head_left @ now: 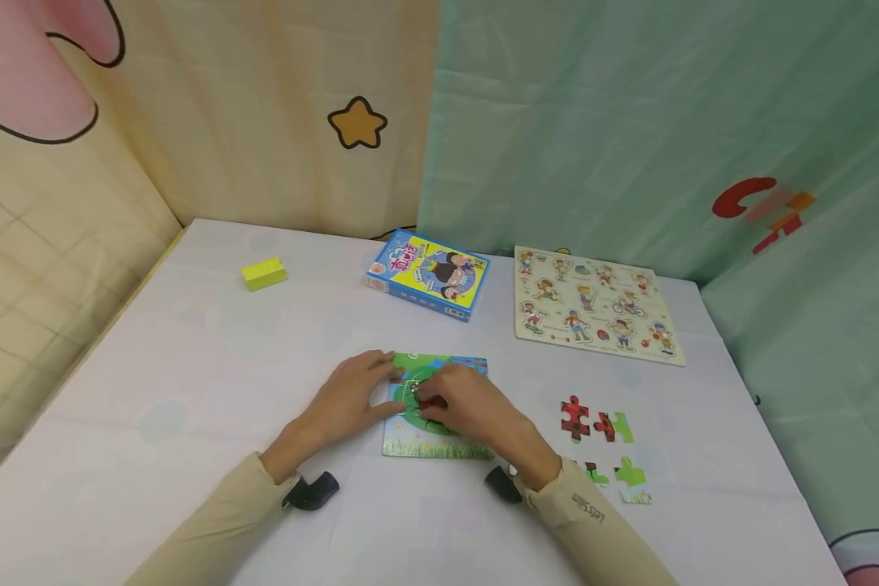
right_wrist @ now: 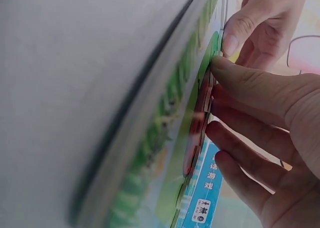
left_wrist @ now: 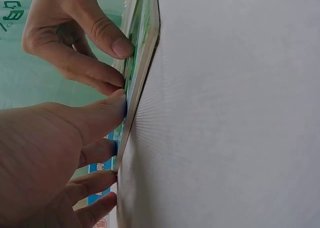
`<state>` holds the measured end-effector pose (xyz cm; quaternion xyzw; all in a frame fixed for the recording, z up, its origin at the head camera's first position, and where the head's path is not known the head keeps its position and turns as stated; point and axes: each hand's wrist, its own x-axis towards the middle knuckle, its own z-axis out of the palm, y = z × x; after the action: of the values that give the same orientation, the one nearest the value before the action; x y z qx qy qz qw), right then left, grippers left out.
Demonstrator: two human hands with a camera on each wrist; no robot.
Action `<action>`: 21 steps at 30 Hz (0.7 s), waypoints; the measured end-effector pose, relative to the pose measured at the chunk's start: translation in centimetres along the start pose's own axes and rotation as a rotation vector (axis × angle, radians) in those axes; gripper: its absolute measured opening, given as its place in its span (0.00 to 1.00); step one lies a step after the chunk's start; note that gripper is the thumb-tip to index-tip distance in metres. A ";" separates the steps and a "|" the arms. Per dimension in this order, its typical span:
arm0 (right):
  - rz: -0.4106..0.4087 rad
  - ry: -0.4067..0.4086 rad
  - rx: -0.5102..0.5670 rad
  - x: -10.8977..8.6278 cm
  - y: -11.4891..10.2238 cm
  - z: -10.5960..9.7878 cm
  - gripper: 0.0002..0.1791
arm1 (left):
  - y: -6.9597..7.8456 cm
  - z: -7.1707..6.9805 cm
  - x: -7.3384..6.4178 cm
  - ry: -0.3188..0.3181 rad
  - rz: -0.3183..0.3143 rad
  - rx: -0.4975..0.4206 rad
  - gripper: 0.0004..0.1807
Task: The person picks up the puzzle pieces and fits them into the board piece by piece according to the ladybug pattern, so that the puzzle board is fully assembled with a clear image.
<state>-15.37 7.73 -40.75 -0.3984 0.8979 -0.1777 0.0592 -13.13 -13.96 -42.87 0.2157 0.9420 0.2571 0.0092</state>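
A square jigsaw board (head_left: 439,448) with a green round shape and a grassy lower border lies on the table. My left hand (head_left: 347,399) rests at its left side, with the thumb on the surface and the other fingers spread along the edge. Over the board's middle, my right hand (head_left: 476,407) bends its thumb and fingers about a red puzzle piece (head_left: 432,404). In the right wrist view, the right thumb and fingertips touch red pieces (right_wrist: 192,143) in the board. How far the piece is seated is hidden.
Several loose puzzle pieces (head_left: 575,418) lie to the right of the board, some partly behind the right sleeve. Farther back are a blue and yellow box (head_left: 432,273), a wooden picture board (head_left: 593,305) and a yellow-green block (head_left: 264,274). Curtains stand behind the table.
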 end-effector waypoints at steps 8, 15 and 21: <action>0.014 -0.040 -0.013 -0.7 0.1 -0.2 0.09 | 0.1 -0.1 0.0 -0.019 -0.023 0.008 0.28; 0.063 -0.081 0.001 -2.5 0.7 -2.0 0.17 | 0.0 0.0 0.0 -0.033 -0.041 0.013 0.31; 0.124 -0.047 0.035 -5.6 2.6 -3.9 0.20 | -0.1 0.0 0.1 -0.027 -0.046 -0.008 0.32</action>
<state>-14.33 14.50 -38.23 -0.3451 0.9159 -0.1800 0.0979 -13.22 -14.03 -42.91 0.1973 0.9455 0.2575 0.0289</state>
